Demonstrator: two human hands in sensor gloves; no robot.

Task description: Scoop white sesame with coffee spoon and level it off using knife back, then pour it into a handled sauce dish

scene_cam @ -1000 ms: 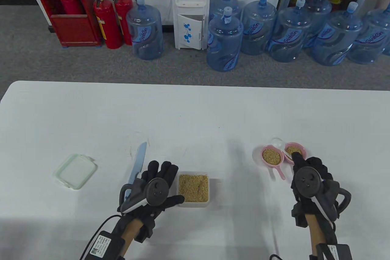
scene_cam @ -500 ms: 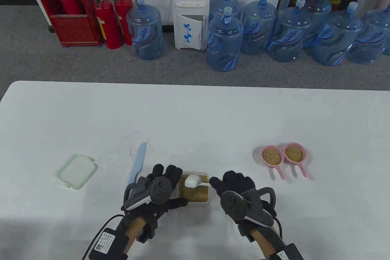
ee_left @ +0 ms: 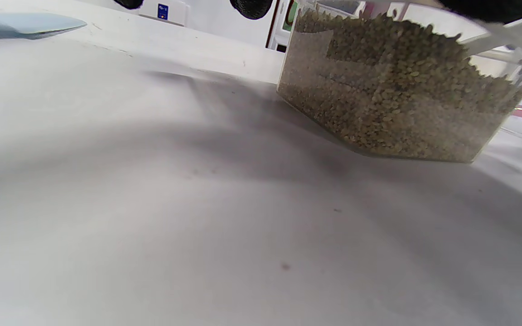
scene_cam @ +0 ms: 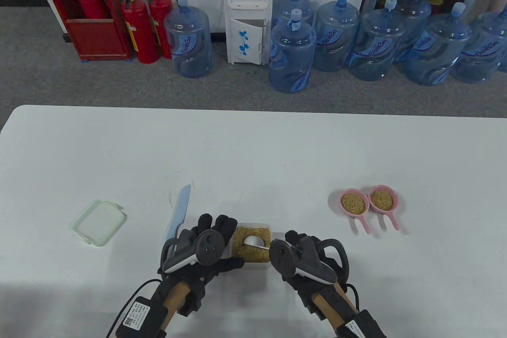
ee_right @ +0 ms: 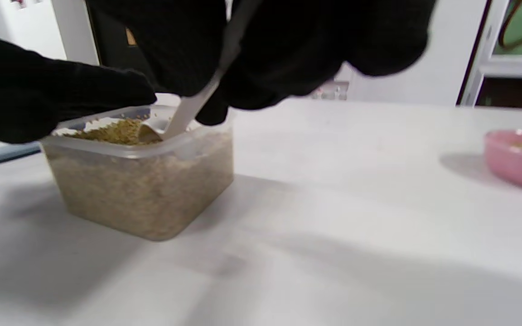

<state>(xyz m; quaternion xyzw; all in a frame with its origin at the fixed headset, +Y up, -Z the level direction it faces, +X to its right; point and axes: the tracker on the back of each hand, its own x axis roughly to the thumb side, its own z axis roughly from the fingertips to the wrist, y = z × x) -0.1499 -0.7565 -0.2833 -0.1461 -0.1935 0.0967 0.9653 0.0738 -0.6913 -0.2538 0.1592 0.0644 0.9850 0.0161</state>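
Note:
A clear tub of sesame point(scene_cam: 257, 260) stands near the table's front edge. The white coffee spoon point(scene_cam: 254, 241) has its bowl dug into the grains; my right hand point(scene_cam: 291, 245) pinches its handle from the right. In the right wrist view the spoon point(ee_right: 188, 108) slants down from my fingers point(ee_right: 261, 54) into the tub point(ee_right: 143, 190). My left hand point(scene_cam: 222, 241) lies against the tub's left side, fingers straight, thumb along the front. The pale blue knife point(scene_cam: 178, 211) lies on the table just left of it. Two pink handled sauce dishes point(scene_cam: 353, 202) point(scene_cam: 382, 199), both holding sesame, sit to the right.
The tub's lid point(scene_cam: 97, 222) lies at the far left of the table. Beyond the table's far edge stand water bottles, a dispenser and fire extinguishers on the floor. In the left wrist view the knife tip point(ee_left: 21, 25) and the tub point(ee_left: 392, 104) show.
My right hand came from the sauce dishes to the tub with the spoon, then lowered its bowl into the sesame. My left hand shifted slightly closer to the tub.

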